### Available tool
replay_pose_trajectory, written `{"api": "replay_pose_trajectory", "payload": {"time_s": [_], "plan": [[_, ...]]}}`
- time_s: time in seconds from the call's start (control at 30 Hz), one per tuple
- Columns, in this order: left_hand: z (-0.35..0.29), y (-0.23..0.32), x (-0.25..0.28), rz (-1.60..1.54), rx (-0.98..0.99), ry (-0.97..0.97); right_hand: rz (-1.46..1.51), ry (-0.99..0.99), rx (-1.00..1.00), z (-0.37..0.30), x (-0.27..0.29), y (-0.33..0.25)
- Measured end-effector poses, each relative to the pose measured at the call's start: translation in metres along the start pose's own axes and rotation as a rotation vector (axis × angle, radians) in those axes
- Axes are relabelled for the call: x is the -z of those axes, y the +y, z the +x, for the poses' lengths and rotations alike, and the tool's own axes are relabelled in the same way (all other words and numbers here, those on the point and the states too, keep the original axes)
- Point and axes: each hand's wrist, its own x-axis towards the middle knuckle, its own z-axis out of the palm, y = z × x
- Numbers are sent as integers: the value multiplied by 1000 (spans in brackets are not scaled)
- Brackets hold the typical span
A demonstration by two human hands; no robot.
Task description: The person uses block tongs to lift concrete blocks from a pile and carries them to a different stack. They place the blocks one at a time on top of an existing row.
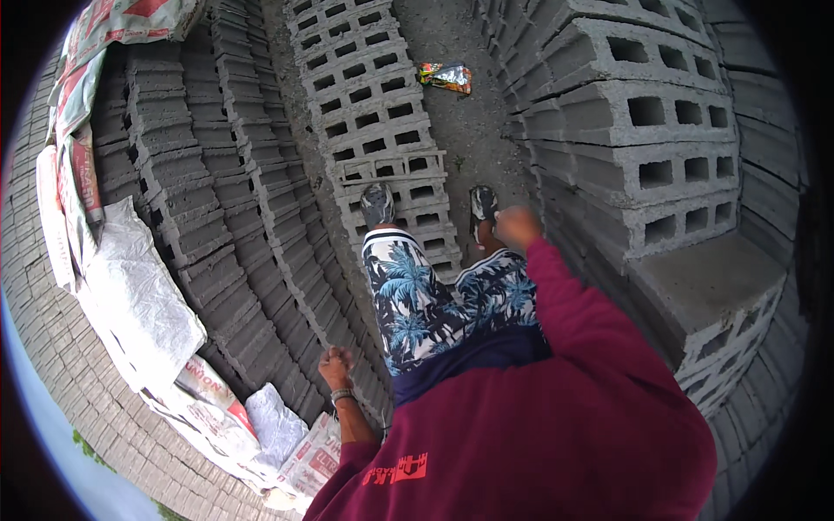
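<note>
My left hand [336,369], with a band at the wrist, hangs beside the stacked grey concrete blocks [261,200] on the left. Its fingers are loosely curled, and nothing shows in them. Held over my right thigh, my right hand [519,227] is a slightly blurred fist with no object visible in it. One shoe [377,206] is on a row of hollow concrete blocks [365,95] laid along the ground. My other shoe [484,203] stands on the dirt beside that row.
High stacks of hollow blocks [647,130] rise at the right, with a flat-topped block [708,269] jutting out nearby. White and red sacks [139,286] drape the left stack's outer edge. A shiny colourful wrapper [446,77] lies on the dirt path [469,130] ahead.
</note>
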Motion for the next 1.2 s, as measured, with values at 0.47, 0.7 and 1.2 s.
{"api": "replay_pose_trajectory", "payload": {"time_s": [0.47, 0.7, 1.2], "plan": [[49, 252, -234, -63, -682, -348, -725, 59, 503, 147, -184, -18], [77, 240, -213, 273, -415, -367, -1038, 232, 698, 213, -270, -55], [124, 262, -193, 122, -478, -395, -1527, 33, 842, 228, -278, -82]]}}
